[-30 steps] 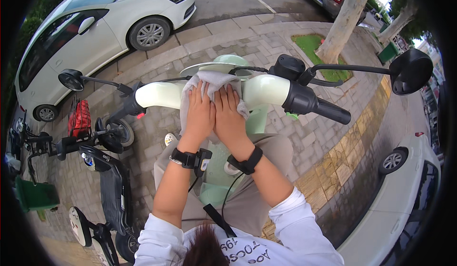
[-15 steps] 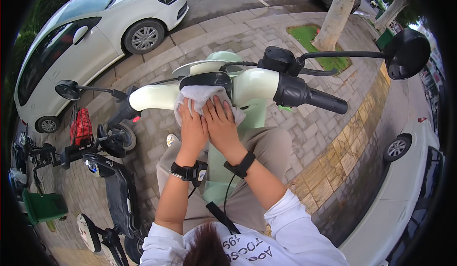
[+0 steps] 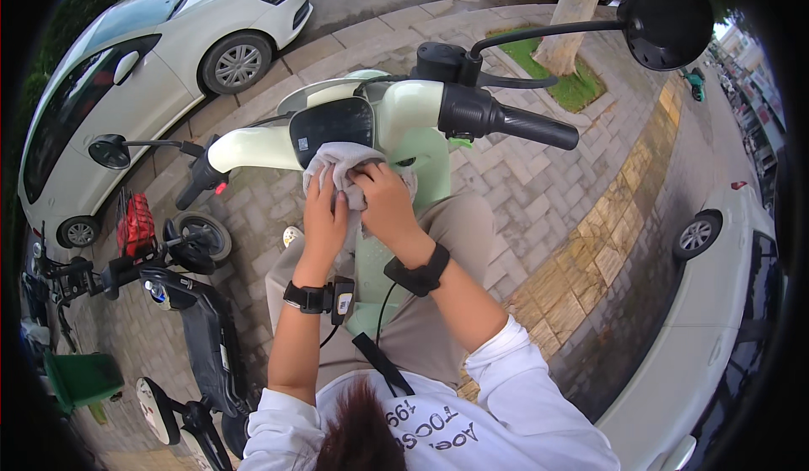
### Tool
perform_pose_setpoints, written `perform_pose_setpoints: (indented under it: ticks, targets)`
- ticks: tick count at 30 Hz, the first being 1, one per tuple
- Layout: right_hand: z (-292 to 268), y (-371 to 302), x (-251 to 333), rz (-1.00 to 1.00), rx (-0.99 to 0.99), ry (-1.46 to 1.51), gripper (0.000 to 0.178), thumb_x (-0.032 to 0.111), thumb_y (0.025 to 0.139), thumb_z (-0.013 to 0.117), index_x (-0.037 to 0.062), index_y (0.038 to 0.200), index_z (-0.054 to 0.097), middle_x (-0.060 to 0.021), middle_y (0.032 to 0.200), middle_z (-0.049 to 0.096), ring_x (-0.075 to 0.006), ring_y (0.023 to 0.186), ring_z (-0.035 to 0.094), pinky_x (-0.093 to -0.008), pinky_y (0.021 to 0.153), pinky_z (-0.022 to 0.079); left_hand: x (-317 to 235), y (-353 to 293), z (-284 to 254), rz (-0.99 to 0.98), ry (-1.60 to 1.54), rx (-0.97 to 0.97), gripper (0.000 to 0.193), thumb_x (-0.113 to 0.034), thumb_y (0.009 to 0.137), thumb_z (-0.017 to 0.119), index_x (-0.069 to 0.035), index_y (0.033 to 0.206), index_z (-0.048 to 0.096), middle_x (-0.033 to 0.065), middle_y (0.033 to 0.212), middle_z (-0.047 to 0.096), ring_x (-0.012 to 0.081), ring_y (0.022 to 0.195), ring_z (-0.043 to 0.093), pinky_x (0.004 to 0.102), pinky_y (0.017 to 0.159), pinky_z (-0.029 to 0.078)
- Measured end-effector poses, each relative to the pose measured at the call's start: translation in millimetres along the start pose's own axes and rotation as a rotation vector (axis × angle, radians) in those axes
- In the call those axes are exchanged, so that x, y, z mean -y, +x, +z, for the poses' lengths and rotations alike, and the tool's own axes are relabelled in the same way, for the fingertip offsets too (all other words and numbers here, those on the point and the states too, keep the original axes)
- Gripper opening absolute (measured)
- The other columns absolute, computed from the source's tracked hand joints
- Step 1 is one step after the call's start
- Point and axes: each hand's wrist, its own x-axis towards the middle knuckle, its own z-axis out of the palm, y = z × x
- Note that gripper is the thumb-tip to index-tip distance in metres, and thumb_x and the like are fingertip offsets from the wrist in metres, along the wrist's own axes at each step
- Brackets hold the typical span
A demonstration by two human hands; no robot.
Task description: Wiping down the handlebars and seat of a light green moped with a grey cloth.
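A light grey cloth (image 3: 344, 156) is bunched at the near edge of the dark display panel (image 3: 329, 125) on a cream and pale green scooter (image 3: 274, 147). My left hand (image 3: 325, 218) lies along the cloth's left side, fingers bent onto it and gripping it. At the cloth's right side, my right hand (image 3: 388, 203) has its fingers curled in, pinching a fold. Part of the cloth hangs below and behind my hands, where they hide it. Most of the display panel's face shows beyond the cloth.
The right handlebar grip (image 3: 535, 125) and a round mirror (image 3: 670, 18) jut out to the right; another mirror (image 3: 109, 152) stands left. Parked scooters (image 3: 202, 336) and a green bin (image 3: 82, 378) are at left. White cars flank the brick pavement (image 3: 539, 218).
The cloth has come back toward me, uncovering the display panel, and is more bunched. My right fingers, stretched flat before, are now curled into it. The whole view has shifted slightly.
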Motion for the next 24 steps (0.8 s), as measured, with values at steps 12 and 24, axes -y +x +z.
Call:
perform_pose_setpoints:
  ticks: [12, 24]
  targets:
    - [-19, -24, 5, 0.169, 0.005, 0.106, 0.057, 0.004, 0.059, 0.058, 0.0057, 0.113, 0.039, -0.0148, 0.102, 0.046, -0.0345, 0.093, 0.045, -0.0403, 0.072, 0.042, -27, 17, 8, 0.145, 0.277, -0.002, 0.043, -0.005, 0.071, 0.052, -0.002, 0.113, 0.046, 0.0182, 0.114, 0.042, 0.0351, 0.103, 0.04, 0.0413, 0.09, 0.032]
    - [-7, 46, 7, 0.261, 0.37, 0.347, 0.042, 0.004, 0.065, 0.059, 0.0061, 0.106, 0.049, -0.0122, 0.093, 0.049, -0.0242, 0.079, 0.053, -0.0315, 0.066, 0.044, 5, 62, -16, -0.02, 0.52, -0.094, 0.054, 0.005, 0.06, 0.051, -0.005, 0.112, 0.049, 0.0168, 0.108, 0.044, 0.0323, 0.092, 0.043, 0.0361, 0.079, 0.038]
